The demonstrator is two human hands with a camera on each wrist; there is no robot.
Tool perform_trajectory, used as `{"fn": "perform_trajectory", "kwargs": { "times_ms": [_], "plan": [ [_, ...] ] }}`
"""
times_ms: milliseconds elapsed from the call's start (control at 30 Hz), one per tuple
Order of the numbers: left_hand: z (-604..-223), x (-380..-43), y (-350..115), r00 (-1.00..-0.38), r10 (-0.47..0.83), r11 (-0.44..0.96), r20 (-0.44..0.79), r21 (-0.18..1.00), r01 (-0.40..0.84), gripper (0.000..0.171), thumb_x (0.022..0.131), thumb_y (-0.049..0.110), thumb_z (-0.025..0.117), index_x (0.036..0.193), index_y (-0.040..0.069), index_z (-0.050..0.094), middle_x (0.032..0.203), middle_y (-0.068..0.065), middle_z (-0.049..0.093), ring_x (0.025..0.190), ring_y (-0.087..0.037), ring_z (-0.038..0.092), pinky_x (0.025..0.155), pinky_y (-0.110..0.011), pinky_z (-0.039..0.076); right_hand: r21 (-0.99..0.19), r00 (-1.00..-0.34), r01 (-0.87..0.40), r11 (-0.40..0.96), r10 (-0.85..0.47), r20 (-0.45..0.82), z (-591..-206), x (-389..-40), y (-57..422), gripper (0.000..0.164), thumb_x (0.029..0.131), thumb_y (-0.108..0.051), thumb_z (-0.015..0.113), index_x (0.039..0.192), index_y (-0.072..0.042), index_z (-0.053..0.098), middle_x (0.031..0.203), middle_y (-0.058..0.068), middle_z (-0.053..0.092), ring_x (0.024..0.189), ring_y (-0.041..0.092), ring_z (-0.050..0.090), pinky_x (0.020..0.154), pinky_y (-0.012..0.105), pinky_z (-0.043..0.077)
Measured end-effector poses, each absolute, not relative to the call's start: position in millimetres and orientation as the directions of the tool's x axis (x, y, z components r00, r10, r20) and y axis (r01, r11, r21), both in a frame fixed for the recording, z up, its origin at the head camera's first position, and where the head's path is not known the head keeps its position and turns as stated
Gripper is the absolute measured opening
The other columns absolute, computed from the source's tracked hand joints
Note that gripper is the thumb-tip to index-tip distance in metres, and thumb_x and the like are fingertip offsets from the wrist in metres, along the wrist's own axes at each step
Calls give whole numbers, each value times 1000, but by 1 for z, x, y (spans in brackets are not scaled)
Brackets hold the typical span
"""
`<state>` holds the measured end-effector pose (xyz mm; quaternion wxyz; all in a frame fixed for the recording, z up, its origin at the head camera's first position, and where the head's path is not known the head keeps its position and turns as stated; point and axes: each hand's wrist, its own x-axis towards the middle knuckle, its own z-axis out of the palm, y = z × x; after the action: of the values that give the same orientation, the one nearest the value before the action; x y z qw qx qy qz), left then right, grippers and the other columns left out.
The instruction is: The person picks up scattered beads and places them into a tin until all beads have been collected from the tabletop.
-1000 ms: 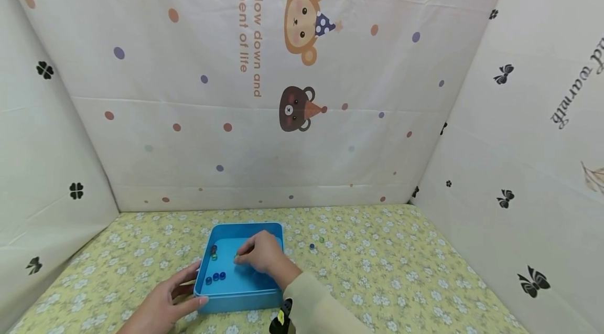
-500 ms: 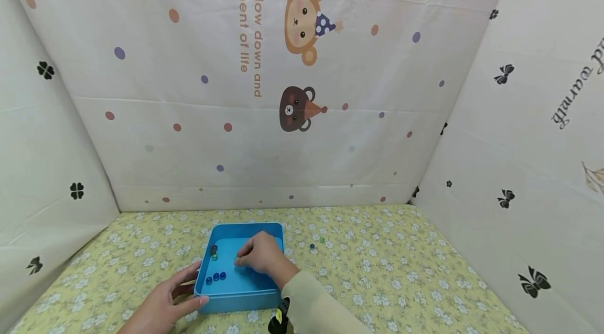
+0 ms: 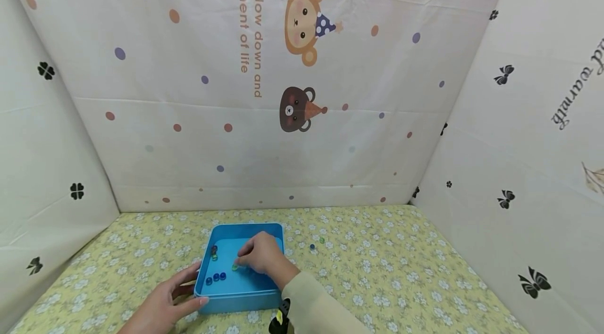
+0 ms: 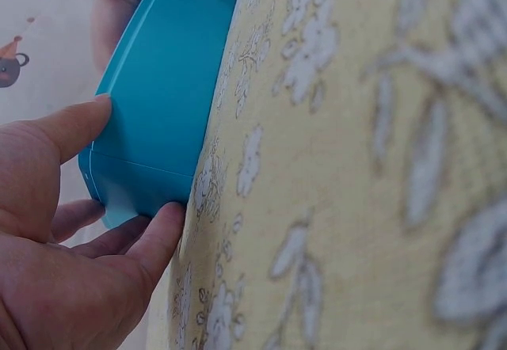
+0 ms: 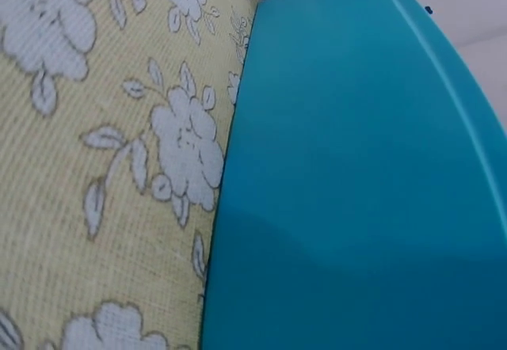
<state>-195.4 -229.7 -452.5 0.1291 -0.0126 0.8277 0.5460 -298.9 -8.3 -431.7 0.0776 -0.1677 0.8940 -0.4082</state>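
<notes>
A blue box (image 3: 245,302) with no lid stands on the table. My left hand (image 3: 165,297) grips its near left corner, thumb on the front wall and fingers along the left side; the left wrist view shows the thumb (image 4: 83,124) near the rim. Inside the box, my right hand (image 3: 264,254) pinches a green marble (image 3: 235,267) low over the floor, the marble showing under its fingertips. Several dark blue marbles (image 3: 216,277) sit in a row near the front left. By the left wall are a dark reddish marble (image 3: 214,249) and a green-yellow marble (image 3: 214,258).
On the flowered tablecloth (image 3: 377,271), right of the box, lie a dark blue marble (image 3: 312,246) and a pale green marble (image 3: 322,240). White printed curtains (image 3: 264,166) enclose the table at the back and sides.
The green marble under the right fingertips now shows clearly, where half a second ago it was mostly hidden. The left hand and the box have stayed in place.
</notes>
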Motion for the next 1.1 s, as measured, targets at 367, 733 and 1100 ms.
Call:
{"fn": "perform_trajectory", "kwargs": {
  "times_ms": [367, 733, 1100],
  "plan": [
    [-453, -196, -229, -969, 97, 410, -227, 896, -169, 90, 94, 38, 75, 162, 4, 26, 161, -35, 30, 133, -55, 51, 103, -42, 66, -763, -930, -252, 595, -367, 21, -424, -295, -8, 8, 88, -21, 84, 94, -16, 85, 88, -8, 74, 74, 4, 64, 57, 23, 62],
    [-454, -195, -227, -971, 72, 402, -228, 898, -181, 90, 93, 38, 77, 162, 4, 29, 160, -35, 31, 133, -55, 51, 101, -41, 67, -796, -914, -276, 539, -404, 43, -410, -295, 12, 9, 89, -24, 83, 95, -16, 84, 91, -8, 73, 77, 5, 63, 58, 22, 62],
    [-455, -196, -228, -971, 101, 394, -215, 905, -160, 90, 94, 35, 76, 162, 3, 26, 161, -37, 26, 134, -57, 48, 103, -41, 67, -801, -897, -338, 495, -426, 116, -405, -300, 42, 16, 93, -28, 80, 102, -16, 82, 95, -7, 73, 80, 4, 62, 59, 18, 59]
  ]
}}
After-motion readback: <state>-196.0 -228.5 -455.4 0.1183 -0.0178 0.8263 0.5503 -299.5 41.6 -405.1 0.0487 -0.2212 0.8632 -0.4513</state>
